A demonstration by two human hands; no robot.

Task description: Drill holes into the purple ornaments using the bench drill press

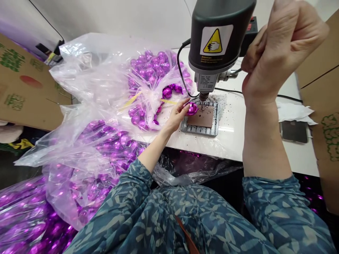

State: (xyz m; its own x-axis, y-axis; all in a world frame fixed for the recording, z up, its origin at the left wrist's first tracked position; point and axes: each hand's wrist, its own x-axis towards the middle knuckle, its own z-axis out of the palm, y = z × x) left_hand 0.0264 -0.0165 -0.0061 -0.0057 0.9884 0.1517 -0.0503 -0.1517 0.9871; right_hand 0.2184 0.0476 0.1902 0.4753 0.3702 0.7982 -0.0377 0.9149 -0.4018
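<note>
The left hand (175, 117) pinches a shiny purple ball (192, 109) beside the brown board (203, 120) beneath the drill press (219, 19); at right, the right hand (287, 44) is curled around its lever (237, 71).

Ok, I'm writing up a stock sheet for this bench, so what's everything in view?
table: 1, white, centre
machine: 1, black and grey, above table
warning label: 1, white and yellow, on machine
base plate: 1, grey, under machine
board: 1, brown, on base plate
shavings: many, dark, around board
plastic bags: several, clear, mostly left
faceted balls: many, purple, mostly in bags
strips: 2 visible, yellow, by bagged balls
cables: several, black, mainly near machine
cardboard boxes: at least 2, brown, both sides
phone: 1, dark, table's right
crumpled paper: white, by phone
clothing: blue, patterned
left hand: 1, holding one ball
right hand: 1, closed, apparently on lever
</note>
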